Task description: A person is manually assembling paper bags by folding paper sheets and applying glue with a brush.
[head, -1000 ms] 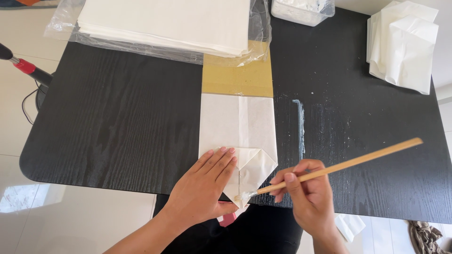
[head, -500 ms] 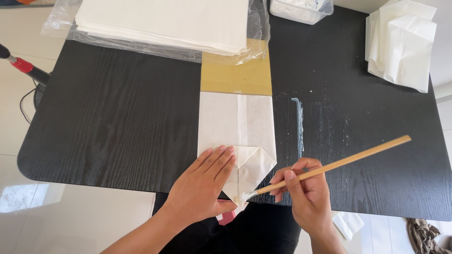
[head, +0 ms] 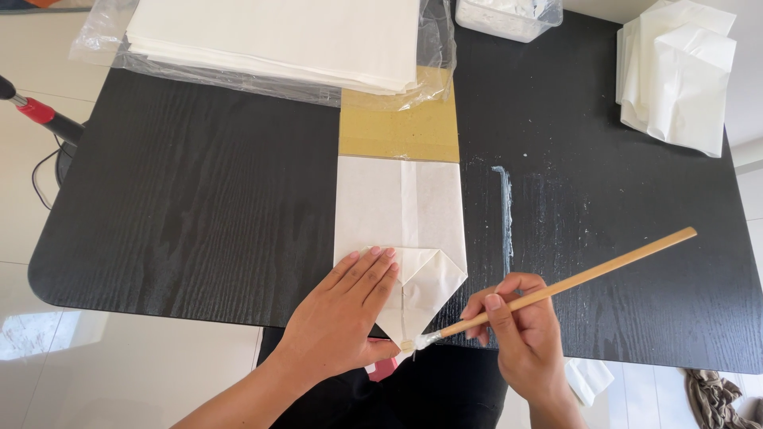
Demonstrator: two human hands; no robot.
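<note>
Paper: centrally, a white folded sheet (head: 400, 218) lies flat near the front edge of the black bench (head: 199, 206); its near end is folded to a point that reaches the bench edge
Left hand: the left hand (head: 343, 318) lies palm down on the left half of the pointed fold; fingers straight and held close together, pressing the paper flat
Brush: a slim wooden-handled brush (head: 556, 287) slants up to the right; its pale wet tip touches the paper's point at the bench edge
Right hand: the right hand (head: 520, 334) pinches the brush handle low down, thumb and fingers curled round it, just right of the paper
Card: a tan cardboard piece (head: 400, 131) lies under the paper's far end, touching it
Streak: a whitish smear of paste (head: 505, 210) runs along the bench just right of the paper; specks scattered beside it
Stack: a pile of white sheets on clear plastic wrap (head: 278, 36) sits at the far edge, overlapping the card
Tub: a clear plastic container (head: 509, 14) at the far edge, right of the stack
Finished pieces: folded white paper pieces (head: 675, 75) heaped at the far right corner, well apart from the hands
</note>
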